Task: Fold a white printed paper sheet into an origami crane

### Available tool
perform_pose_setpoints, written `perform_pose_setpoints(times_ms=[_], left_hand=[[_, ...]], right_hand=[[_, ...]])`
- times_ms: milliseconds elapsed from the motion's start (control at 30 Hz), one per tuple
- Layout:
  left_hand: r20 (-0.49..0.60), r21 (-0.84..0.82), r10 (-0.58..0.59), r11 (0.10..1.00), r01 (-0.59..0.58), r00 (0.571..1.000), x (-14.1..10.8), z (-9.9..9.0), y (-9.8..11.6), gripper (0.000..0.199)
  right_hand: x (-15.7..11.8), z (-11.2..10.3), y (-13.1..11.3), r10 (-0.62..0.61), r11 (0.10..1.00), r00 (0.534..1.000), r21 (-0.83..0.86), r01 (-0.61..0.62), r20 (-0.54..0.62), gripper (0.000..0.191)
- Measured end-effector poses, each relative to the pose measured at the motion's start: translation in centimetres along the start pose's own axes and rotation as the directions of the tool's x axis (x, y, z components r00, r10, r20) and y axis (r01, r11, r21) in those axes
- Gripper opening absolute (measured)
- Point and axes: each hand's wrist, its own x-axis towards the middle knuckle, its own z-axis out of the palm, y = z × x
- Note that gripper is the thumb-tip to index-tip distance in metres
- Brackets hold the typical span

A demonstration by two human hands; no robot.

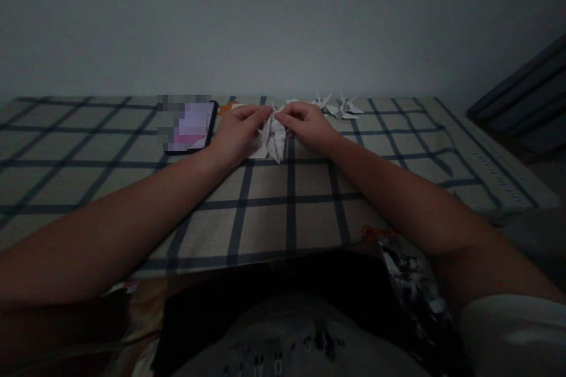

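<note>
A folded white paper piece with printed lines [276, 138] is held up between my two hands, its pointed end toward me. My left hand [239, 129] pinches its upper left part between thumb and fingers. On the other side, the thumb and fingertips of my right hand [307, 123] close on its upper right edge. Flat white paper [257, 153] lies on the cloth under and beside my left hand, partly covered by it. Two spiky folded paper pieces, a nearer one [345, 107] and one beside it [322, 101], sit just beyond my right hand.
A phone [211, 123] with a lit screen lies left of my left hand. The table has a checked cloth [265, 218] and stands against a pale wall [265, 23]. A shiny crumpled bag [415, 288] hangs near my lap at the right. Dark slatted furniture [526, 94] stands at the right.
</note>
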Motion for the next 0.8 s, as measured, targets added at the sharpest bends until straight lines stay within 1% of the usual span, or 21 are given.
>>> perform_pose_setpoints(times_ms=[200,400,500,633,733,800], left_hand=[[0.005,0.046,0.009,0.999,-0.009,1.000,-0.4,0.0,0.6,0.020],[-0.027,0.089,0.050,0.995,-0.048,0.998,-0.7,0.1,0.9,0.020],[-0.067,0.103,0.092,0.991,-0.085,0.993,-0.5,0.1,0.6,0.023],[-0.116,0.123,0.135,0.985,-0.121,0.984,-0.2,-0.1,0.0,0.024],[-0.118,0.120,0.175,0.980,-0.160,0.978,0.0,-0.2,-0.3,0.019],[-0.120,0.104,0.196,0.977,-0.184,0.973,0.0,-0.2,-0.4,0.018]], right_hand=[[-0.3,0.2,-0.7,-0.042,0.999,0.999,-0.035,0.042,-0.006,0.032],[-0.3,0.3,-0.9,-0.085,0.995,0.996,-0.048,0.085,0.007,0.029],[-0.3,0.4,-0.5,-0.108,0.994,0.993,0.009,0.107,0.047,0.033],[-0.1,0.6,0.2,-0.135,0.990,0.982,0.070,0.126,0.134,0.042],[0.0,0.5,0.6,-0.110,0.993,0.975,0.055,0.101,0.195,0.039],[0.0,0.4,0.6,-0.115,0.993,0.972,0.016,0.114,0.204,0.037]])
